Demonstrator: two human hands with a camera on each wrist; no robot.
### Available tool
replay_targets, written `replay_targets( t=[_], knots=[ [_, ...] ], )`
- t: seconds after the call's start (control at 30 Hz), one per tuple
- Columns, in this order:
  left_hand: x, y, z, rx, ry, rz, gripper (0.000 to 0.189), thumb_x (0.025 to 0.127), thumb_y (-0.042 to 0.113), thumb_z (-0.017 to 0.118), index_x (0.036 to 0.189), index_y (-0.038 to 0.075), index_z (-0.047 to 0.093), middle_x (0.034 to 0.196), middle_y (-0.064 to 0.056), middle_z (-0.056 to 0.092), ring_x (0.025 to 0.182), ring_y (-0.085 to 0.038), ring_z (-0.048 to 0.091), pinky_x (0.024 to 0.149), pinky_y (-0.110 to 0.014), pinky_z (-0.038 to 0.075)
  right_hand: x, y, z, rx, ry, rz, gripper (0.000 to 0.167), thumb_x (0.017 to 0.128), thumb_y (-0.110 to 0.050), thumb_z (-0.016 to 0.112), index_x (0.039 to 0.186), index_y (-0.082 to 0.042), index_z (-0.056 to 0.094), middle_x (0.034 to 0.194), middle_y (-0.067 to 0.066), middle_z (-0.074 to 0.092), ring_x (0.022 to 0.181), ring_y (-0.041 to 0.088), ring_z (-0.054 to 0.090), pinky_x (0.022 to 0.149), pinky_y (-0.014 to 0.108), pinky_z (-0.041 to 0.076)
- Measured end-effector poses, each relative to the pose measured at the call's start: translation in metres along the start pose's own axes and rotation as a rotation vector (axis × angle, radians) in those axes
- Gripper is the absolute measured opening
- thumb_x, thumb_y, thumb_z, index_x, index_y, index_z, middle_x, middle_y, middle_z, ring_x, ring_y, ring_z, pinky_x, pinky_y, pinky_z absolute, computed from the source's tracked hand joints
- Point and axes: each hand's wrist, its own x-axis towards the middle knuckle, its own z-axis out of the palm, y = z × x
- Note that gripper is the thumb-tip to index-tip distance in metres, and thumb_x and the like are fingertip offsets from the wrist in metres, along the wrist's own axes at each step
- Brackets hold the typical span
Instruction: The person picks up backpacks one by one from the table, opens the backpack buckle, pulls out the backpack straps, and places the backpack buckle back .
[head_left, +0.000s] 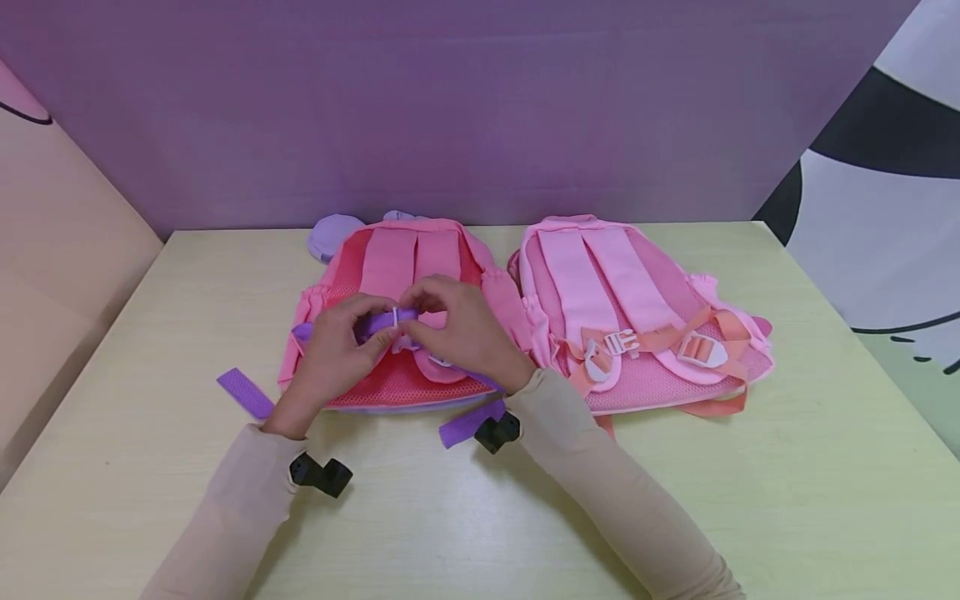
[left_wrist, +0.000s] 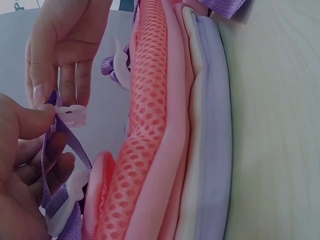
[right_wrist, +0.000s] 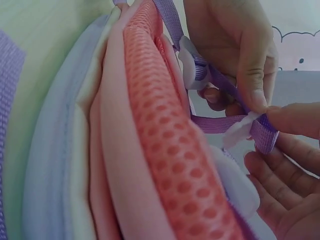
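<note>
A coral-pink backpack point(head_left: 382, 390) lies with its strap side up in front of me. My left hand point(head_left: 337, 346) pinches a purple webbing strap point(head_left: 378, 322) between thumb and fingers, close by a small white plastic buckle point(head_left: 395, 317) threaded on it. From the other side, my right hand point(head_left: 468, 329) pinches the strap right at this buckle. In the left wrist view the buckle point(left_wrist: 70, 115) sits just beyond my left thumb tip, pronged end outward. The right wrist view shows a short fold of strap point(right_wrist: 265, 136) beside it. White strap adjusters point(right_wrist: 188, 62) hang nearby.
To the right lies a pink backpack point(head_left: 540, 250) with orange straps and a fastened white buckle point(head_left: 621, 342). Loose purple strap ends point(head_left: 246, 393) reach onto the table point(head_left: 420, 517). A round lilac piece point(head_left: 333, 237) shows behind the coral backpack. A purple wall point(head_left: 480, 108) stands behind.
</note>
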Motion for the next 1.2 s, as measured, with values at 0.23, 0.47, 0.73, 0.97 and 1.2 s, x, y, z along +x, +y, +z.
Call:
replay_targets(
  t=[0.23, 0.47, 0.73, 0.97, 1.2],
  knots=[
    [-0.0003, -0.0005, 0.0004, -0.003, -0.001, 0.006, 0.036, 0.082, 0.004, 0.071, 0.117, -0.001, 0.062, 0.110, -0.018, 0.063, 0.095, -0.030, 0.059, 0.085, -0.045, 0.053, -0.0006, 0.0022, -0.0028, 0.015, 0.022, -0.006, 0.022, 0.080, -0.010, 0.073, 0.100, -0.001, 0.069, 0.094, 0.010, 0.068, 0.088, 0.019, 0.065, 0.086, 0.030, 0.054],
    [0.0000, -0.0017, 0.0005, -0.019, -0.001, -0.002, 0.034, 0.084, 0.004, 0.070, 0.116, -0.001, 0.062, 0.107, -0.017, 0.063, 0.091, -0.027, 0.058, 0.084, -0.042, 0.052, -0.0001, 0.0043, -0.0031, 0.078, -0.008, -0.039, 0.024, 0.082, -0.003, 0.069, 0.105, 0.003, 0.065, 0.098, 0.014, 0.066, 0.088, 0.022, 0.065, 0.084, 0.031, 0.055],
    [0.0005, -0.0011, -0.0006, -0.023, -0.008, -0.011, 0.036, 0.085, 0.004, 0.069, 0.119, -0.002, 0.060, 0.111, -0.018, 0.063, 0.094, -0.028, 0.058, 0.086, -0.044, 0.052, -0.0005, 0.0028, -0.0014, 0.156, -0.064, 0.001, 0.028, 0.086, 0.002, 0.062, 0.113, 0.004, 0.059, 0.106, 0.015, 0.058, 0.096, 0.025, 0.060, 0.088, 0.032, 0.053],
    [0.0006, -0.0008, -0.0006, 0.019, -0.020, 0.020, 0.037, 0.084, 0.003, 0.070, 0.119, -0.002, 0.061, 0.110, -0.017, 0.062, 0.093, -0.028, 0.057, 0.084, -0.042, 0.052, 0.0009, 0.0052, 0.0004, 0.215, -0.061, 0.057, 0.025, 0.086, -0.001, 0.064, 0.110, 0.003, 0.058, 0.098, 0.015, 0.058, 0.090, 0.023, 0.056, 0.085, 0.032, 0.051],
    [0.0001, -0.0012, 0.0001, 0.037, -0.024, 0.058, 0.034, 0.083, 0.001, 0.069, 0.117, -0.002, 0.062, 0.104, -0.015, 0.061, 0.089, -0.025, 0.055, 0.078, -0.036, 0.049, 0.0009, 0.0018, 0.0011, 0.137, -0.024, 0.082, 0.027, 0.082, -0.010, 0.072, 0.105, -0.002, 0.062, 0.089, 0.009, 0.059, 0.083, 0.017, 0.056, 0.080, 0.028, 0.052]
  ],
)
